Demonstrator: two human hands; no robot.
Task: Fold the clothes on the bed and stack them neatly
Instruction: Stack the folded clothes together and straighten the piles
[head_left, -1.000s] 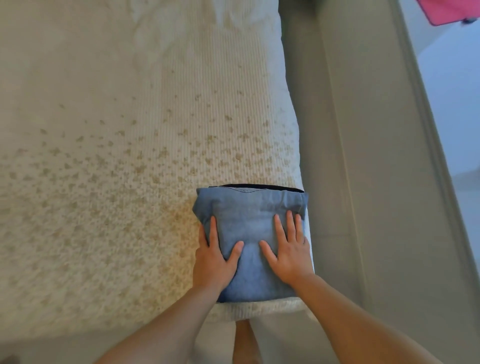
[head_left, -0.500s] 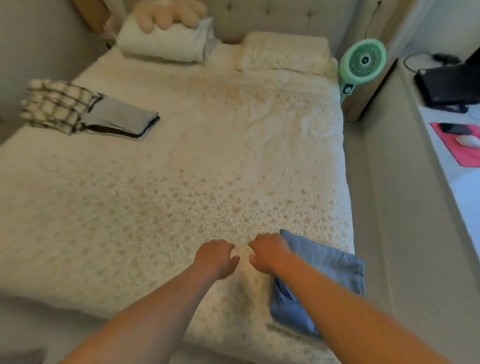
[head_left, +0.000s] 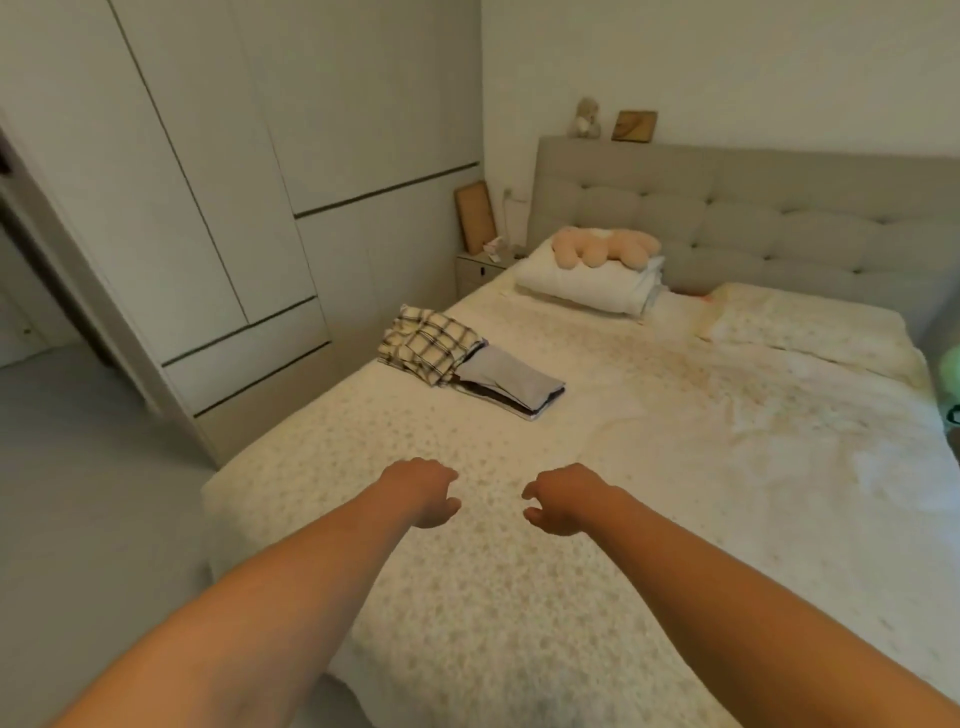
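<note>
Your two hands hover over the near end of the bed (head_left: 597, 597), apart from each other: the left hand (head_left: 423, 491) and the right hand (head_left: 563, 499) both hang with loosely curled fingers and hold nothing. Two lots of clothes lie touching near the bed's left edge: one checked garment (head_left: 423, 345) and one folded stack (head_left: 511, 384), grey on top. One plush toy (head_left: 602, 247) rests on one white pillow (head_left: 582, 286).
</note>
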